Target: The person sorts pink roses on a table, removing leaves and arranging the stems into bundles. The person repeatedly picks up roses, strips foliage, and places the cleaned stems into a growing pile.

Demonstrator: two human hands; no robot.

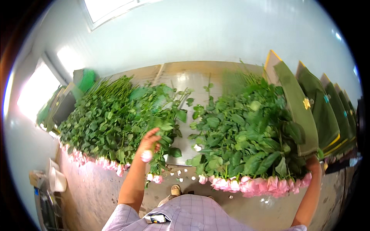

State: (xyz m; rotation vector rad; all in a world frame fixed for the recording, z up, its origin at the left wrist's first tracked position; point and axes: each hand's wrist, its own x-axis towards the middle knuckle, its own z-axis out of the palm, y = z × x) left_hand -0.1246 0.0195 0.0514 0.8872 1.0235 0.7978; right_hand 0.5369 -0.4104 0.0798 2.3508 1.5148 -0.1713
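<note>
My left hand is raised over the gap between two heaps of roses and grips one pink rose just above its bud, which hangs below my fingers. My right hand reaches to the right end of the right heap of roses, under the corner of a green wrapping sheet. Leaves hide most of its fingers, so its grip is unclear. The left heap of roses lies with its pink heads along the table's near edge.
Several green folded wrapping sheets stand in a row at the right. The pale table runs back to a wall. Loose petals lie on the table edge. A white container sits low at the left, over a concrete floor.
</note>
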